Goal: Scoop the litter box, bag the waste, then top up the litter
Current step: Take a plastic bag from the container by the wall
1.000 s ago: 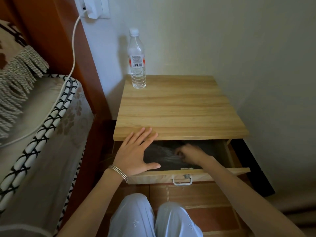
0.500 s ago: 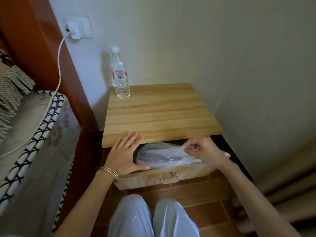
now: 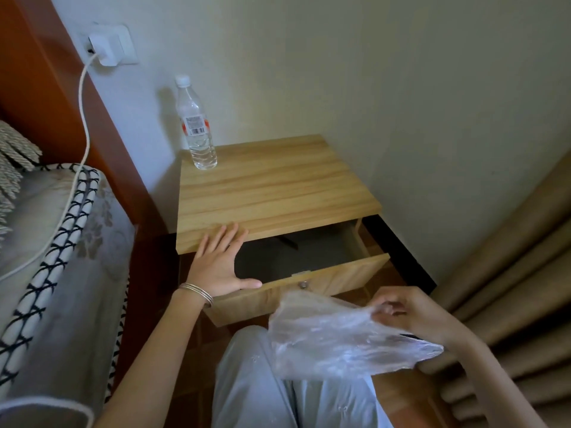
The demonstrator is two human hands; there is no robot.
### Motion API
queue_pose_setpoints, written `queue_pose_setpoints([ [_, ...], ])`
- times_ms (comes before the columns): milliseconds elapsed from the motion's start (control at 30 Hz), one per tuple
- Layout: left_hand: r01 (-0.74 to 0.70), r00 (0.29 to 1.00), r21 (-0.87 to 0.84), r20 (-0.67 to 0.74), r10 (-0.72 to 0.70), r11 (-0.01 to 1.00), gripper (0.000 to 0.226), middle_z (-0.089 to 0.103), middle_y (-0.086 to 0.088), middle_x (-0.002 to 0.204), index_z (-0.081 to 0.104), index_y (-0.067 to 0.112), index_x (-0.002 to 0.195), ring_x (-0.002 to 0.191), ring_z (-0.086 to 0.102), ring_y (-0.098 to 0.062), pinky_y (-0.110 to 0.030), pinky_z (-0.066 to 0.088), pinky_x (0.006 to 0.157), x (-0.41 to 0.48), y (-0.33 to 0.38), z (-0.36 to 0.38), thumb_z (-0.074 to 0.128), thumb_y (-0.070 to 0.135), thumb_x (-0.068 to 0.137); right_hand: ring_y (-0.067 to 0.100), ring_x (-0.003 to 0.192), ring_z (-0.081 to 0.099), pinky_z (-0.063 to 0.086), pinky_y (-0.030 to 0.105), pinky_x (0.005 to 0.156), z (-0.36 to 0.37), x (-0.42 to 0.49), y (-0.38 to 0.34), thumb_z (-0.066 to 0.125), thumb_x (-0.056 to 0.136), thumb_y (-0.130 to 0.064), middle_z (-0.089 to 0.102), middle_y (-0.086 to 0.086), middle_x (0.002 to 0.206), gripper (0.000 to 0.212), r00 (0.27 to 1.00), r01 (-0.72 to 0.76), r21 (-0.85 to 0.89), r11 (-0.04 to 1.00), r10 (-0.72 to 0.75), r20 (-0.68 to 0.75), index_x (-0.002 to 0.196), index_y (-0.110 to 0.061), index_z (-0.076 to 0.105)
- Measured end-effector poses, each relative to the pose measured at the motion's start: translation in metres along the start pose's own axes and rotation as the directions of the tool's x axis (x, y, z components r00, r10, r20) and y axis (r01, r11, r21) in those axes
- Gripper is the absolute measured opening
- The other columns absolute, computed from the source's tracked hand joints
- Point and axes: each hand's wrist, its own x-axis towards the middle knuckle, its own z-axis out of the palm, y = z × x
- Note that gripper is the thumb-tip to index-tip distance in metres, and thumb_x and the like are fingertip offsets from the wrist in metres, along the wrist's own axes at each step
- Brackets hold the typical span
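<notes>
Nightstand (image 3: 278, 186) stood against the wall, bed (image 3: 46, 242) to its left, curtain (image 3: 509, 257) to its right. Water bottle (image 3: 196, 125) upright on the top's back left corner. Charger (image 3: 106, 47) sat in the wall socket up-left of the bottle, its cable (image 3: 83, 97) running down onto the bed. Drawer (image 3: 309, 285) stood open under the top. Left hand (image 3: 221, 264) lay flat over the drawer's left end, fingertips at the top's front edge, thumb on the drawer front. Right hand (image 3: 411, 313) held the plastic bag (image 3: 336, 338) in front of the drawer, to its right, over the person's knees.
</notes>
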Motion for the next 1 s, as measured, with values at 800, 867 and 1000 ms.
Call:
queue_pose_setpoints([
  [800,-0.353,0.924,-0.005,-0.156,0.348,0.936,0.048,0.054,0.009,0.132,0.051,0.028,0.131,0.123,0.046,-0.009,-0.03,0.032,0.102,-0.046,0.053,0.108,0.037,0.043,0.087,-0.004,0.076,0.058,0.041,0.005,0.07,0.048,0.022,0.07,0.07,0.079,-0.005,0.062,-0.008,0.088,0.015,0.977,0.014,-0.407,0.913,-0.099,-0.188,0.092,-0.012,0.071],
  [867,-0.37,0.909,0.031,-0.192,0.369,0.928,0.045,0.055,0.008,0.13,0.053,0.028,0.129,0.12,0.045,-0.009,-0.03,0.036,0.097,-0.044,0.052,0.113,0.044,0.038,0.086,0.005,0.078,0.06,0.044,0.011,0.071,0.053,0.02,0.072,0.07,0.079,-0.005,0.066,-0.002,0.09,0.015,0.969,0.0,-0.412,0.911,-0.102,-0.226,0.093,-0.012,0.071],
  [1000,-0.376,0.875,0.096,-0.29,0.387,0.922,0.05,0.052,0.007,0.134,0.052,0.027,0.129,0.118,0.041,-0.011,-0.03,0.037,0.095,-0.035,0.051,0.107,0.058,0.035,0.08,0.002,0.077,0.059,0.043,0.008,0.071,0.055,0.02,0.073,0.071,0.078,-0.006,0.065,-0.008,0.087,0.015,0.963,-0.003,-0.388,0.922,-0.102,-0.251,0.092,-0.011,0.071],
])
